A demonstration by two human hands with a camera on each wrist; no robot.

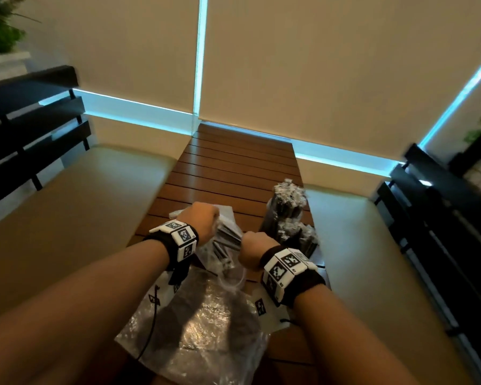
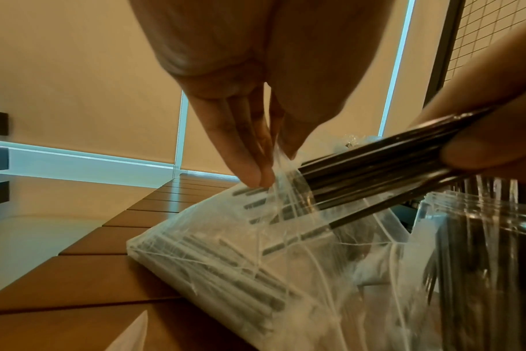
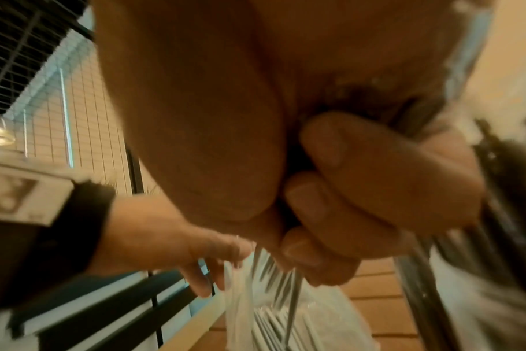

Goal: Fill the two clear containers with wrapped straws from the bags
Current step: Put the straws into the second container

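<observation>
A clear plastic bag [image 2: 225, 249] of dark wrapped straws lies on the wooden slatted table [image 1: 233, 168]. My left hand [image 1: 203, 215] pinches the bag's open edge [image 2: 274, 190] between fingertips and thumb. My right hand [image 1: 254, 245] grips a bundle of dark straws [image 2: 376, 166], half drawn out of the bag's mouth; the curled fingers [image 3: 330, 190] show in the right wrist view. Two clear containers [image 1: 286, 207] [image 1: 303, 240], packed with upright wrapped straws, stand on the table to the right of my right hand.
A crumpled, flat plastic bag [image 1: 200, 329] lies at the table's near end over papers with printed markers. Cushioned benches [image 1: 81, 204] flank the table, with dark slatted backrests [image 1: 442, 218]. Blinds close off the far end.
</observation>
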